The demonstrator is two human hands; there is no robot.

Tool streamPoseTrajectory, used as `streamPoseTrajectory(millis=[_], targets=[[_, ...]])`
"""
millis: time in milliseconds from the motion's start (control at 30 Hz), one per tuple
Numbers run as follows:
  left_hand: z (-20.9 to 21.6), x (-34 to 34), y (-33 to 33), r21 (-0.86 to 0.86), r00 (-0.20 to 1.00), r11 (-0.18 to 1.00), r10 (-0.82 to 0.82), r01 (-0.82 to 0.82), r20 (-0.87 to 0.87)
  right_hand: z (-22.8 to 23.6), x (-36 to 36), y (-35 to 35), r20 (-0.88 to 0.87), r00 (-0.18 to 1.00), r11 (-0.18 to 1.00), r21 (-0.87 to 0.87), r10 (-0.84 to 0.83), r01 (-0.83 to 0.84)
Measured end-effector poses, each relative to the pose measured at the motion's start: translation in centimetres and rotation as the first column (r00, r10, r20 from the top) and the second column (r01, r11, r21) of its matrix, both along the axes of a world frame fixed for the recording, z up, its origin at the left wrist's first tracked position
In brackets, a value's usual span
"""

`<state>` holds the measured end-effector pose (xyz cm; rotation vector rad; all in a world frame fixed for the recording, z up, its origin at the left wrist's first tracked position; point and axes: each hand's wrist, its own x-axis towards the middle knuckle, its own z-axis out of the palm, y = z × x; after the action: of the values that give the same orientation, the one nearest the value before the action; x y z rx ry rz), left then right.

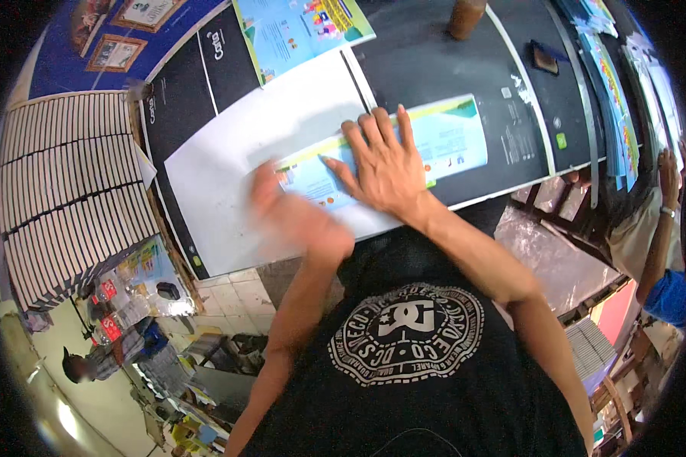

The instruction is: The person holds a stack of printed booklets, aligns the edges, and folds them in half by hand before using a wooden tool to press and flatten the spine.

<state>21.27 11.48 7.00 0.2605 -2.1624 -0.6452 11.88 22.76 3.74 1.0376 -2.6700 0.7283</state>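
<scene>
A long, narrow printed paper in light blue, yellow and green lies on the work table, partly over a large white sheet. My right hand presses flat on its middle, fingers spread and thumb out to the left. At the paper's left end is my left hand, smeared by motion, so its fingers and anything in them cannot be made out. Whether the paper is folded or a single layer I cannot tell. Beyond the white sheet lies a wider printed sheet in similar colours.
Black boards with white lines cover the table. A cup of brown drink and a small dark case stand at the far side. Stacked printed papers lie right, near another person's arm. Tall paper stacks fill the left.
</scene>
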Motion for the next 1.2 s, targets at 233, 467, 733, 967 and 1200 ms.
streamPoseTrajectory(millis=[233, 467, 733, 967, 1200], targets=[[-4.7, -4.2, 0.7, 0.155, 0.983, 0.983, -0.118, 0.096, 0.138, 0.2, -0.1, 0.9, 0.047, 0.999, 0.999, -0.043, 0.025, -0.023], [-4.8, -4.8, 1.7, -0.169, 0.901, 0.983, 0.003, 0.078, 0.433, 3.4, -2.3, 2.9, 0.19, 0.965, 0.799, -0.6, 0.183, -0.034], [-4.5, -4.0, 2.1, -0.237, 0.887, 0.965, 0.012, 0.11, 0.461, 6.9, 2.8, 2.7, -0.263, 0.871, 0.441, -0.779, 0.415, -0.446], [-4.7, -5.3, 2.0, -0.202, 0.886, 0.976, 0.022, 0.081, 0.462, 0.8, -3.7, 4.9, -0.055, 0.998, 1.0, 0.009, 0.007, -0.007], [-4.5, -5.6, 1.6, -0.174, 0.838, 0.976, -0.013, 0.128, 0.545, 0.1, -4.1, 5.2, -0.048, 0.998, 0.999, -0.025, 0.035, -0.036]])
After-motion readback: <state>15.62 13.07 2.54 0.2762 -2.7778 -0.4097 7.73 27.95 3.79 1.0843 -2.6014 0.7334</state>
